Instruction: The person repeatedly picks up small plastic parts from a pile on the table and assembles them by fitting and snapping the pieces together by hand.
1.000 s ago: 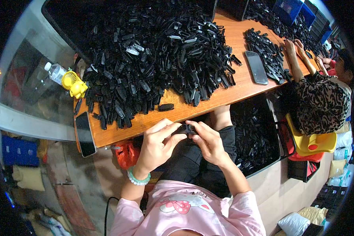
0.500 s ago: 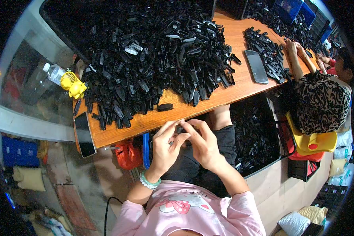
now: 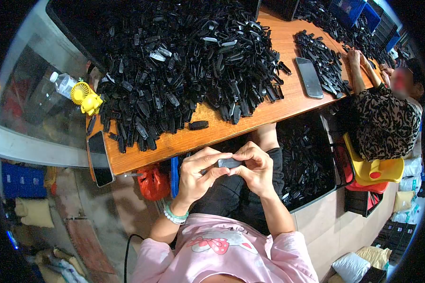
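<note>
Between the fingertips of both hands is a small black plastic part (image 3: pixel 229 163), held level over my lap. My left hand (image 3: pixel 198 172) pinches its left end, thumb below and fingers above. At the other end, my right hand (image 3: pixel 255 170) grips it the same way. Exactly what kind of part it is I cannot make out. A large heap of similar black plastic parts (image 3: pixel 189 70) covers the wooden table (image 3: pixel 174 143) ahead of my hands. One single part (image 3: pixel 198 125) lies apart near the table's front edge.
A phone (image 3: pixel 309 78) lies beside a smaller pile (image 3: pixel 322 61). Another phone (image 3: pixel 100 158), a yellow fan (image 3: pixel 86 98) and a bottle (image 3: pixel 63 84) are at the left. Under the table sits a black bin of parts (image 3: pixel 309 162). A co-worker (image 3: pixel 387 118) works at the right.
Both hands have lowered slightly and the right has shifted right. The black part, mostly hidden by fingers before, now shows stretched level between the two pinches.
</note>
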Action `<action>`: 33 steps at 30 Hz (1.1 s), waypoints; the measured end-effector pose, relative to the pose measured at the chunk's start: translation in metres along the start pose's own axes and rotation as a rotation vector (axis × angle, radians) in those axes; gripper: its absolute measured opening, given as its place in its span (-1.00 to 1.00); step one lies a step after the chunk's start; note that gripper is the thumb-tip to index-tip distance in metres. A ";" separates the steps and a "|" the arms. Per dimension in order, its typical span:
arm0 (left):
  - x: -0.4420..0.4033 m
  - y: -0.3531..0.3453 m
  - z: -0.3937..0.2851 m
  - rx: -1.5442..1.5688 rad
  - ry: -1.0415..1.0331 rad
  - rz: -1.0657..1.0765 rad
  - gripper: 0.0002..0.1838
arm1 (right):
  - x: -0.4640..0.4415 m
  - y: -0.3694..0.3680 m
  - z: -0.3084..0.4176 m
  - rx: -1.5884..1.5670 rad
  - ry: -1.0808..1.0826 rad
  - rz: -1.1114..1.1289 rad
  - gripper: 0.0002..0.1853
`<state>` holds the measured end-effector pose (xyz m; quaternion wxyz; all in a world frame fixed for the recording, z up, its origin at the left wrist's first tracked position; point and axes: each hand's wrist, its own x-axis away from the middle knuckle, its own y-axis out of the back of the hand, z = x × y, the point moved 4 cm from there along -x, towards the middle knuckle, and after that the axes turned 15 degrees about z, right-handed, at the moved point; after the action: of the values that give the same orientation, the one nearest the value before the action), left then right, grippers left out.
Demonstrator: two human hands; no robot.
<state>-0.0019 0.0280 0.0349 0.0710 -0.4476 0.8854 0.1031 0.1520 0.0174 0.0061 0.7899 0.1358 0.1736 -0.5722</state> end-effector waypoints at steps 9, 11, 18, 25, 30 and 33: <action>0.010 0.024 0.046 -0.238 0.142 -0.269 -0.64 | -0.007 -0.003 -0.035 0.245 -0.420 0.196 -0.72; 0.002 0.037 0.048 -0.723 0.026 -0.382 -0.64 | -0.008 0.000 -0.048 0.011 -0.431 0.117 -0.75; -0.027 0.043 0.052 -1.090 0.161 -0.218 -0.77 | -0.086 0.083 -0.014 0.876 -0.026 -0.421 -0.86; -0.024 0.043 0.050 -0.876 -0.205 -0.407 -0.79 | -0.141 0.115 -0.021 1.362 -0.264 -0.231 -0.90; -0.015 0.046 0.058 0.415 0.079 -0.461 -0.78 | -0.146 0.120 -0.036 1.436 -0.322 -0.202 -0.88; -0.016 0.046 0.053 0.635 0.024 -0.486 -0.79 | -0.147 0.129 -0.042 1.463 -0.404 -0.229 -0.87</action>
<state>-0.0277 0.0799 -0.0077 0.2178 -0.6011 0.7423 -0.2007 0.2275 0.2004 0.0336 0.4511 0.4981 -0.3841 -0.6331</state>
